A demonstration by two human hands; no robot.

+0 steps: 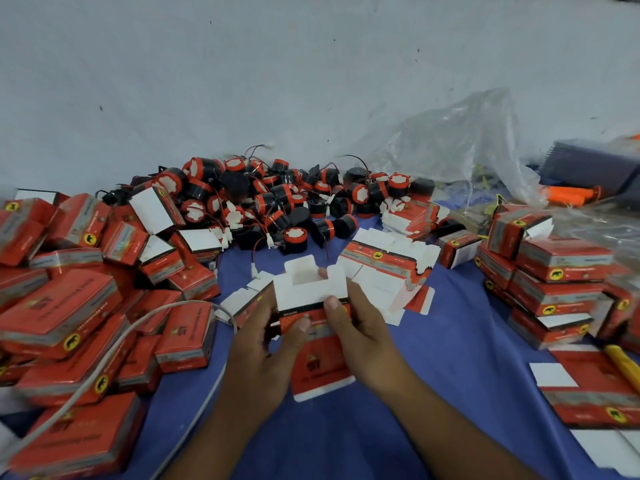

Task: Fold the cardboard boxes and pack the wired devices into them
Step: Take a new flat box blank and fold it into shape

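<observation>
A red and white cardboard box is held upright between both hands above the blue cloth, its top flaps open and the white inside showing. My left hand grips its left side with the thumb on the red front. My right hand grips the right side, thumb pressed at the white edge. Behind it lies a heap of black and red round wired devices. Flat unfolded boxes lie just right of the held one.
Piles of closed red boxes fill the left, and more stacked boxes stand at the right. A grey cable crosses the left pile. A clear plastic bag and an orange tool lie at the back right.
</observation>
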